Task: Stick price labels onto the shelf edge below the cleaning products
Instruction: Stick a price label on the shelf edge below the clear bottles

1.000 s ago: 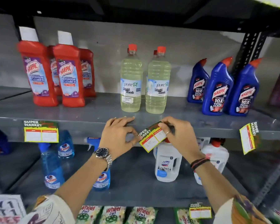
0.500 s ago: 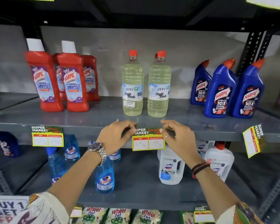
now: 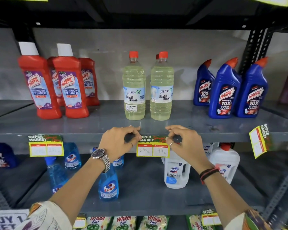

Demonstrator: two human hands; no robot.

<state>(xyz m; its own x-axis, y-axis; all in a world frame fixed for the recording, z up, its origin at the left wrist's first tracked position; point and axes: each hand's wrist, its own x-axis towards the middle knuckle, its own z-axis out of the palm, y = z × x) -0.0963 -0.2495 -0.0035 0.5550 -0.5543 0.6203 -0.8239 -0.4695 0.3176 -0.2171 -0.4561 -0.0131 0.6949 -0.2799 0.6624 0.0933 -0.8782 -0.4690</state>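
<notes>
Yellow price label (image 3: 153,147) sat flat on the grey shelf edge (image 3: 83,137), centre of the frame, right under the bleach bottles (image 3: 148,90). Left hand (image 3: 118,141) and right hand (image 3: 186,143) had fingers curled, pressing its top corners down.

Both hands are up on the grey shelf edge (image 3: 83,137), left hand (image 3: 118,141) and right hand (image 3: 186,143) pinching the top corners of a yellow price label (image 3: 153,150) hanging level, bleach bottles (image 3: 147,90) at 12 o'clock above it. Prices look like 198 and 94, kinda blurry though.
</notes>
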